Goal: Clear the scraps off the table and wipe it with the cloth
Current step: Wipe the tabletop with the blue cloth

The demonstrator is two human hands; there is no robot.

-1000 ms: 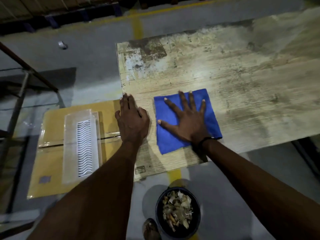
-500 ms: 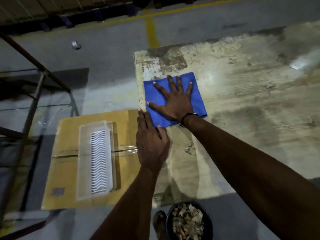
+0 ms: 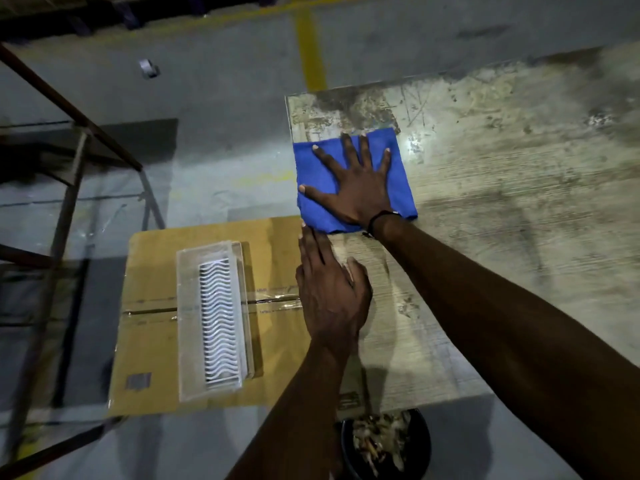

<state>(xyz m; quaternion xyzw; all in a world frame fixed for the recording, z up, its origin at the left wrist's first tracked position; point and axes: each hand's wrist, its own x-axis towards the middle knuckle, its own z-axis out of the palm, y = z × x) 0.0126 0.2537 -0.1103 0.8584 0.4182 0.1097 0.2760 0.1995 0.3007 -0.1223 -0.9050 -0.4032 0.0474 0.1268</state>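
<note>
A: Where is the cloth (image 3: 353, 178) right now?

B: Flat on the table (image 3: 502, 209), up in the far left corner, its left edge running along the table's left edge. The right hand (image 3: 356, 188) lies on top of it, fingers spread straight and pressing down, not gripping.

A: And the left hand (image 3: 332, 292)?

B: Nearer the body, resting flat on the table's left edge just behind the cloth, fingers straight, holding nothing. It looks like a brace.

A: So which way does the next stroke go?

B: My guess is right or back toward the body. The cloth already sits close to the far edge and against the left one, so the unwiped stretch lies to the right, where the surface looks stained and patchy. The right hand is the one on it; the left need not move.

A: Scraps?

B: I see none on the tabletop. A dark bowl (image 3: 384, 445) on the floor by the near edge holds a heap of scraps (image 3: 377, 441), so clearing looks done, wiping under way.

A: Anything beside the table?

B: A cardboard box (image 3: 152, 306) on the left, a clear plastic tray (image 3: 211, 320) on top
</note>
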